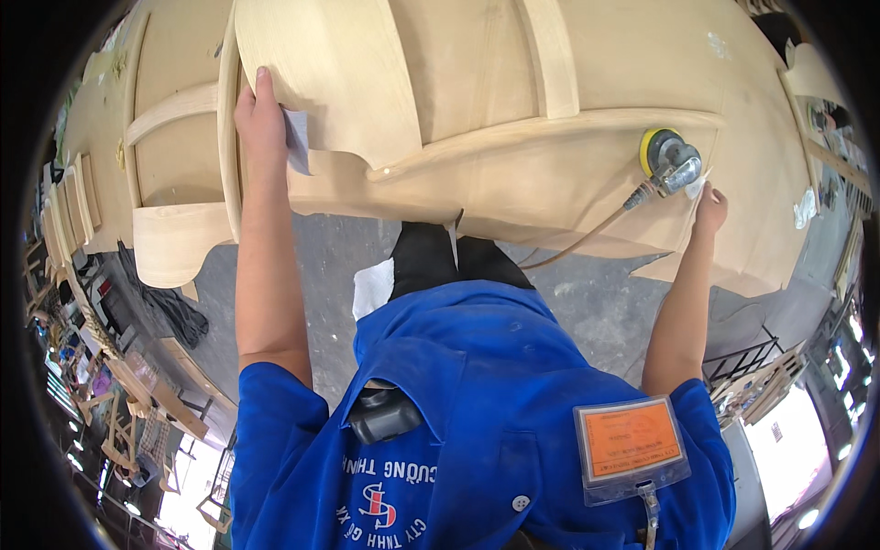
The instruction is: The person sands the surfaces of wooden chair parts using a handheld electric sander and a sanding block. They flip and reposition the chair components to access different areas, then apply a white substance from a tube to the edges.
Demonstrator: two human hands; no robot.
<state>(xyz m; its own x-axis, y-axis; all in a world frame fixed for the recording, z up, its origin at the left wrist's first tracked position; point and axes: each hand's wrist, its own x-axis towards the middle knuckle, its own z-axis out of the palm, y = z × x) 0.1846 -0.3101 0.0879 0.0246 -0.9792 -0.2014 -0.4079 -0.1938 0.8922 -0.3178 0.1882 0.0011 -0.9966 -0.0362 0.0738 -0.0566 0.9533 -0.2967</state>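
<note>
My left hand (263,119) is closed at the edge of a pale curved wooden panel (330,64), its thumb lying along the wood. A folded grey sheet, which looks like sandpaper (297,142), sticks out from under that hand. Farther right, my right hand (711,211) has its fingers curled, with a small whitish piece of paper (699,186) at its fingertips. Just beyond it an orbital sander (676,165) with a yellow pad lies on the large wooden board (632,82). The fingers' undersides are hidden on both hands.
A hose (587,240) runs from the sander over the board's near edge. Curved wooden ribs (550,55) lie on the board. A second curved piece (179,243) juts out at the left. Dark cloth (170,298) lies on the grey floor, and stacked wooden parts (81,197) stand farther left.
</note>
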